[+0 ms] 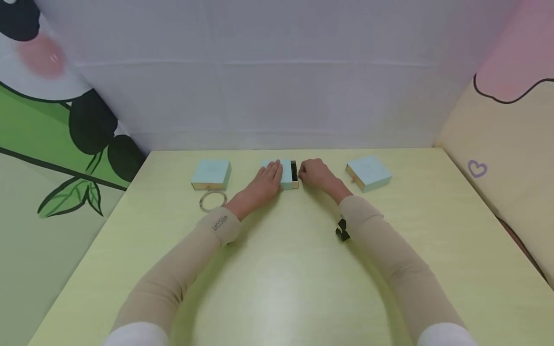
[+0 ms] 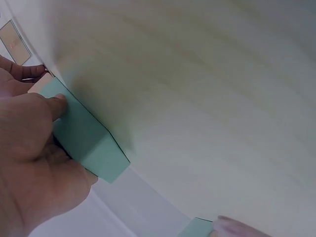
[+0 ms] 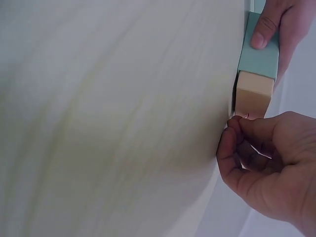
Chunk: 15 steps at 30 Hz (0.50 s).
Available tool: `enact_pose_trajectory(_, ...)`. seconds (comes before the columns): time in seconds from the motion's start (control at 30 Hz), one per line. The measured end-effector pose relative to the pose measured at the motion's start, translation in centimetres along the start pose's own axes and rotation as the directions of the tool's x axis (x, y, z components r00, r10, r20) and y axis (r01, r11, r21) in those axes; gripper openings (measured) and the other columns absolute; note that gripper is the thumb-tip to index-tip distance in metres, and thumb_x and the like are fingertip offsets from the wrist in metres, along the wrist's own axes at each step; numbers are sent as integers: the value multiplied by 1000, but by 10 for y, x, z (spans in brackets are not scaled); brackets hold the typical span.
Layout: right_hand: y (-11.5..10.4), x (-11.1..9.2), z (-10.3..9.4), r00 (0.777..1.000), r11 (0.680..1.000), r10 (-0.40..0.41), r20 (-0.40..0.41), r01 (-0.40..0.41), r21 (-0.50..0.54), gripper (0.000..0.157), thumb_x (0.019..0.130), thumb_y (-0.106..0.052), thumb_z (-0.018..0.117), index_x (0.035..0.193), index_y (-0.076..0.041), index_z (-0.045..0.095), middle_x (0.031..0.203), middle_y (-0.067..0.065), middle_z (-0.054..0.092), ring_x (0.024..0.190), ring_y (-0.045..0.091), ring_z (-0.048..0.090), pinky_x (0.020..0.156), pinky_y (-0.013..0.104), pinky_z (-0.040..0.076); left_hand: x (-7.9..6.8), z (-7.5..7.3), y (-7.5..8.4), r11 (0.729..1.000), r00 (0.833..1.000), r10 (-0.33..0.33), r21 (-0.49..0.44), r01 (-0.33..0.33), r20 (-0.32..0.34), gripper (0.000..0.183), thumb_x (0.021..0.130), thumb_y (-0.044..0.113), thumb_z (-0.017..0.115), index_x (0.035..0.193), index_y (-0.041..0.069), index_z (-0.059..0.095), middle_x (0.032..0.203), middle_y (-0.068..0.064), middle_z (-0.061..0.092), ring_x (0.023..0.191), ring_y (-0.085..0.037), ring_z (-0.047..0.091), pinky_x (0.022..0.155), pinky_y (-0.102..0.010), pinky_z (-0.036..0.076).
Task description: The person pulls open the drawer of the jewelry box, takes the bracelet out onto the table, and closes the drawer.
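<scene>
A light-blue drawer box lies at the back middle of the table, its inner drawer slid partly out to the right and showing a dark inside. My left hand holds the outer sleeve, fingers across the top and thumb on the near side. At the drawer's tan end, my right hand pinches a small pull tab between thumb and forefinger; the fingertips hide most of the tab. What the drawer holds cannot be made out.
Similar light-blue boxes stand on both sides, a left one and a turned right one. A pale ring lies before the left box, close to my left forearm. Behind the table hangs a white backdrop.
</scene>
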State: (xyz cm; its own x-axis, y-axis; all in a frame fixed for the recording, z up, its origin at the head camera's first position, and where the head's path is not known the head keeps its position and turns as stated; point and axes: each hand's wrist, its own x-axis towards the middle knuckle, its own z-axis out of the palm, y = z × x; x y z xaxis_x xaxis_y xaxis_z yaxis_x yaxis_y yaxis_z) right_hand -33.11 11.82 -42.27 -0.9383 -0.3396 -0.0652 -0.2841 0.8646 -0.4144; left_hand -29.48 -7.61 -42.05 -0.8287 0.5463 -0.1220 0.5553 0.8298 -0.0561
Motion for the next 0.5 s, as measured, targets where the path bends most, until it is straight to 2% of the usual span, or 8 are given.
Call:
enact_pose_trajectory(0.33, 13, -11, -10, 1000, 1000, 24, 20, -24, -17, 26, 98, -17, 48, 104, -2, 69, 98, 11, 68, 79, 21, 59, 74, 35, 50, -4, 1, 4, 1000, 1000, -6, 9, 6, 18, 63, 104, 28, 32, 149, -4, 1, 157, -21, -1, 145, -33, 2, 116, -46, 8)
enact_pose_trajectory(0.5, 16, -16, -19, 997, 996, 72, 2, -72, -48, 28, 95, -12, 45, 89, -1, 71, 83, 9, 67, 65, 17, 51, 63, 31, 46, -4, -1, 5, 999, 1000, 3, 43, -3, -9, 63, 104, 27, 33, 149, -5, 3, 157, -21, 1, 144, -34, 3, 115, -46, 11)
